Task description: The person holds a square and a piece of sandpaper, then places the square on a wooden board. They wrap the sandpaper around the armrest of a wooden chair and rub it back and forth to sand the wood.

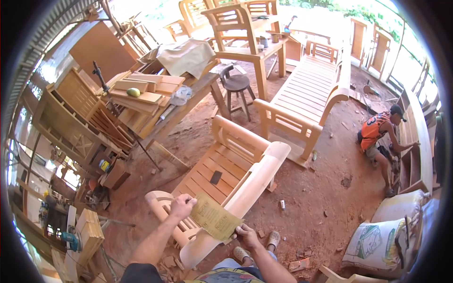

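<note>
Between my two hands a yellowish sheet of sandpaper [214, 218] is stretched, its printed back facing up. My left hand [183, 206] pinches the sheet's left end, and my right hand [246, 236] grips its lower right corner. Beneath the sheet stands a wooden chair [257, 177] with a slatted seat and a broad rounded top rail; part of the rail is hidden by the paper. A small dark rectangular piece [215, 177] lies on the seat slats, beyond my left hand.
A long slatted bench [302, 87] stands ahead, with a round stool [237, 84] beside it. Planks [141, 89] are piled on a workbench at left. A person in an orange vest [377, 132] crouches at right, near filled sacks [375, 243]. Wood scraps litter the dirt floor.
</note>
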{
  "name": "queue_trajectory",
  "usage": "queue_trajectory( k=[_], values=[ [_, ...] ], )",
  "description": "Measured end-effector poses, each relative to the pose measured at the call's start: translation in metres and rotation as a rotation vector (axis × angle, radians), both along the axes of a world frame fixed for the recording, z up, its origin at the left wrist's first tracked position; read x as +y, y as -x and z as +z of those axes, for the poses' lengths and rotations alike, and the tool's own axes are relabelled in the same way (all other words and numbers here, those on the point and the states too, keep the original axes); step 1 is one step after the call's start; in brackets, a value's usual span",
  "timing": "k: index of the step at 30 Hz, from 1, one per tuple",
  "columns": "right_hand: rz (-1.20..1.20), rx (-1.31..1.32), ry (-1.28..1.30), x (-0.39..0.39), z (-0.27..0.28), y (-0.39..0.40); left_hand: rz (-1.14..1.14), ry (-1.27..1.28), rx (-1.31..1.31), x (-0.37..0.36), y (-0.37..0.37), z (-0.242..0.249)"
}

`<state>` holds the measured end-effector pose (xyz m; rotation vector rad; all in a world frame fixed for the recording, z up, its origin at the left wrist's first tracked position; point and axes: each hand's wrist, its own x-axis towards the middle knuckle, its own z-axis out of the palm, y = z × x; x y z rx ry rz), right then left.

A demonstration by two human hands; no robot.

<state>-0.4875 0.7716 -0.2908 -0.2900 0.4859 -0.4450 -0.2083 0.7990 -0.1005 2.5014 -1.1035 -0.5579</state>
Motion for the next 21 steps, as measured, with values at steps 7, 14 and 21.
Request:
queue_trajectory(
  k=[7,14,21],
  values=[
    [0.03,0.204,-0.051,0.003,-0.069,0.003,-0.298,0.124,0.049,0.002,0.065,-0.01],
    [-0.018,0.159,-0.018,0.002,-0.048,-0.002,-0.288,0.054,0.003,-0.008,0.044,-0.008],
    [0.0,0.099,-0.014,-0.009,-0.007,0.003,-0.172,0.181,-0.153,-0.009,0.006,-0.018]
  ],
)
